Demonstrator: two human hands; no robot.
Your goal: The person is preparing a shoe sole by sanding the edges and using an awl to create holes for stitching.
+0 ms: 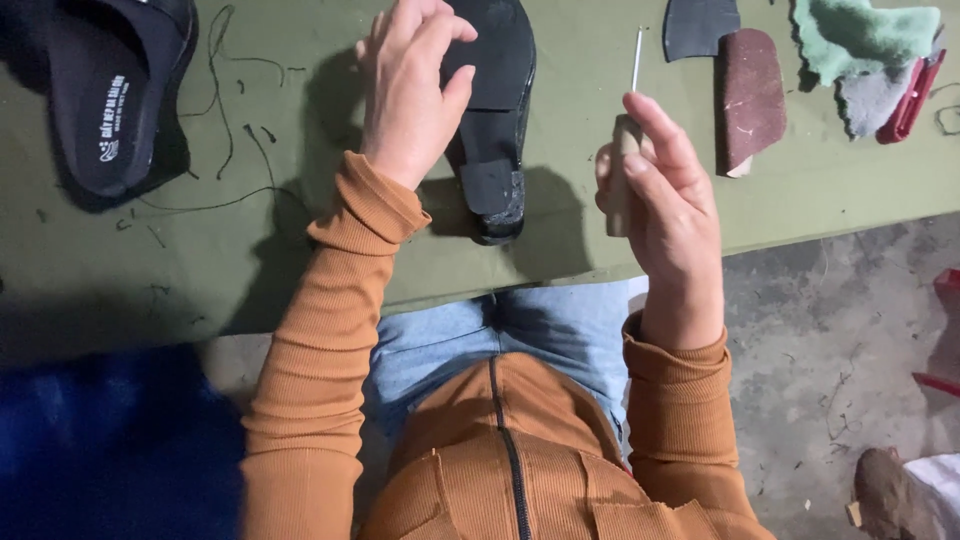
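Right, down at the near edge it's ribbed orange sleeves over a zipped top and blue jeans, both forearms angling up onto the table (120, 290). The right hand (670, 210) is raised just past the table's front edge, fingers curled round the pale wooden handle of an awl (622, 150), thumb laid along it, the thin metal spike pointing straight up and away. The left hand (412, 95) sits further in, wrist cocked, fingers bent and pressing on the upturned black shoe (495, 120), sole facing up, heel block nearest the body and rough at its edge. The cloth covering the table is dull green, littered with dark thread scraps. There's open cloth between the two hands and along the front edge to the left. Far left lies a black slipper (110, 90), well apart from the shoe. Far right, a dark sole piece (700, 25) just beside a brown sanding block (752, 100), then fuzzy green and grey rags (865, 45) touching a red tool (910, 100). Bare, gritty concrete floor (830, 330) to the right.
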